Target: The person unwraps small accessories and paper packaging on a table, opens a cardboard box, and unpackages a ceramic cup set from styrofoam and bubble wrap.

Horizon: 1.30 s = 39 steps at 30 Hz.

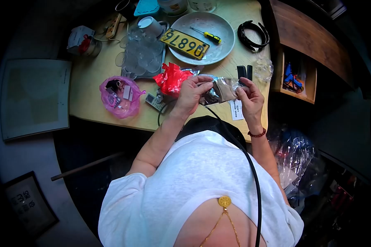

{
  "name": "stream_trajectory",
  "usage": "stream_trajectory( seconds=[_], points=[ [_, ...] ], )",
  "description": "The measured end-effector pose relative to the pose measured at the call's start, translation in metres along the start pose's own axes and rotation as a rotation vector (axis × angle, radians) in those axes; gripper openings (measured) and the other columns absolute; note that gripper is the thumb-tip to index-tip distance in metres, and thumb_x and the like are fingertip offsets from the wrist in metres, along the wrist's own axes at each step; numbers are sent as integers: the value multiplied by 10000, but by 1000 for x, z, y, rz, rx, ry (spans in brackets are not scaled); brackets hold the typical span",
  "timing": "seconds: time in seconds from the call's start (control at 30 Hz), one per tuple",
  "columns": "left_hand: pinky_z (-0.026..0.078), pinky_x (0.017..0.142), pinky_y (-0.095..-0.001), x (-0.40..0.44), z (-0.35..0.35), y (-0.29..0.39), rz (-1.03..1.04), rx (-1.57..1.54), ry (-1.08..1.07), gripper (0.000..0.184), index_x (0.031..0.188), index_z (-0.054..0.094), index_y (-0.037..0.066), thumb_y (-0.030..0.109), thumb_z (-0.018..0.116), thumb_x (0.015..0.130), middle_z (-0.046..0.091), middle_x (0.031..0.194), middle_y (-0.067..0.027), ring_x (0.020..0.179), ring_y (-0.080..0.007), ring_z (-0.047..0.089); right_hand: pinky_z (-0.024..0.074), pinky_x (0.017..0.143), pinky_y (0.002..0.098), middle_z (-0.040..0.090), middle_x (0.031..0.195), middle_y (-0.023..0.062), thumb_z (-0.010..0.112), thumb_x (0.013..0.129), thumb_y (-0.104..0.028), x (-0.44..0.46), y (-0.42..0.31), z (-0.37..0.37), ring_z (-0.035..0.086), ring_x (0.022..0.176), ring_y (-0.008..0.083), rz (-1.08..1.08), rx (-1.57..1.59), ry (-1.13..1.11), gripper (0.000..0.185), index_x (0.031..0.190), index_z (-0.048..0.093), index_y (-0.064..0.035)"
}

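Both hands hold a clear plastic packet (224,90) above the table's near edge, with something brown and dark inside it. My left hand (190,94) pinches the packet's left end, and my right hand (250,99) grips its right end. Just left of my left hand lies a crumpled red plastic bag (169,80). A white card with printed letters (236,110) is under the packet, close to my right hand. Two black strips (245,71) lie behind my right hand. A small grey device with buttons (154,101) rests left of my left wrist.
A round tray (222,31) holds a yellow number plate (184,43) and a screwdriver (212,37). Clear cups (142,53) stand left of it. A pink bag (121,96) sits front left. Black coiled bands (253,36) lie back right, near an open drawer (310,88). A black cable crosses the front.
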<state>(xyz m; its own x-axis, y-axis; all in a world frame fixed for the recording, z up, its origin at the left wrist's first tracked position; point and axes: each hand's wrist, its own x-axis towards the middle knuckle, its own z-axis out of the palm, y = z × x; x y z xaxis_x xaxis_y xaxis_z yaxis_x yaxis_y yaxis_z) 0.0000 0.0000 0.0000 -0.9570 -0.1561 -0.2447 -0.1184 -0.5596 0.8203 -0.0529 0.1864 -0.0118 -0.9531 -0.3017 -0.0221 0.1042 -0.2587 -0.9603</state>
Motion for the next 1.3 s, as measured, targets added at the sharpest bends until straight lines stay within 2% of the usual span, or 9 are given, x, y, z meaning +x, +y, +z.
stream_trajectory(
  seconds=[0.2, 0.37, 0.57, 0.83, 0.93, 1.0, 1.1, 1.13, 1.3],
  points=[
    [479, 700, -205, 3, 1, -5, 39, 57, 86, 165, 953, 602, -12, 26, 612, 792, 628, 854, -69, 756, -97, 594, 460, 616, 204, 611, 739, 34, 577, 806, 1, 1, -7, -3, 565, 675, 79, -55, -250, -11, 81, 878, 600, 30],
    [468, 688, -189, 3, 0, -4, 110, 95, 158, 144, 937, 609, -11, 37, 607, 801, 627, 841, -53, 740, -88, 587, 444, 589, 206, 588, 714, 10, 597, 790, 6, 1, -14, 9, 546, 653, 80, -532, -556, 27, 42, 826, 590, 27],
    [452, 651, -171, 4, 14, -3, 182, 130, 166, 129, 928, 607, -4, 48, 603, 810, 611, 795, -23, 695, -61, 566, 414, 571, 177, 548, 666, -16, 612, 795, -35, 4, -8, 2, 496, 587, 72, 63, 45, 103, 64, 828, 577, 6],
    [454, 614, -167, 4, 12, 0, 254, 207, 175, 145, 921, 580, -2, 74, 623, 805, 594, 751, -17, 686, -50, 554, 398, 734, 252, 523, 908, 74, 699, 685, -53, 4, -5, 10, 497, 877, 149, -254, -317, -182, 156, 825, 644, -14],
    [473, 633, -197, 2, 15, 4, 176, 166, 155, 251, 1036, 521, -6, 66, 610, 812, 593, 820, -42, 724, -75, 570, 398, 738, 247, 521, 980, 79, 686, 718, -81, 3, 0, 10, 494, 901, 151, -170, -261, -174, 171, 875, 655, -21],
    [488, 658, -215, 1, 17, 9, 94, -190, 12, 394, 1152, 421, -8, 43, 604, 807, 582, 937, -78, 791, -105, 586, 405, 725, 242, 520, 998, 82, 679, 734, -89, 3, 0, 13, 497, 899, 152, -104, -231, -139, 174, 892, 656, -20],
    [493, 681, -221, -6, 17, 16, 48, -55, -51, 480, 1207, 352, -9, 9, 599, 796, 550, 1049, -109, 864, -130, 588, 418, 694, 221, 526, 996, 75, 665, 760, -100, 5, -4, 19, 503, 902, 146, -70, -84, -57, 165, 901, 654, -14],
    [477, 602, -180, -8, 25, 19, 32, -69, 1, 427, 1148, 402, -35, -6, 616, 780, 593, 875, -75, 711, -83, 578, 422, 679, 212, 531, 1003, 73, 660, 767, -102, 4, -10, 22, 508, 909, 143, -71, -9, -62, 160, 899, 655, -11],
    [444, 540, -156, -8, 21, 11, 78, 179, -19, 344, 1083, 467, -26, 11, 626, 780, 604, 777, -46, 651, -48, 563, 418, 733, 226, 557, 983, 80, 653, 776, -103, 7, 0, 11, 497, 986, 156, -77, -73, -51, 129, 862, 663, -7]
  ],
)
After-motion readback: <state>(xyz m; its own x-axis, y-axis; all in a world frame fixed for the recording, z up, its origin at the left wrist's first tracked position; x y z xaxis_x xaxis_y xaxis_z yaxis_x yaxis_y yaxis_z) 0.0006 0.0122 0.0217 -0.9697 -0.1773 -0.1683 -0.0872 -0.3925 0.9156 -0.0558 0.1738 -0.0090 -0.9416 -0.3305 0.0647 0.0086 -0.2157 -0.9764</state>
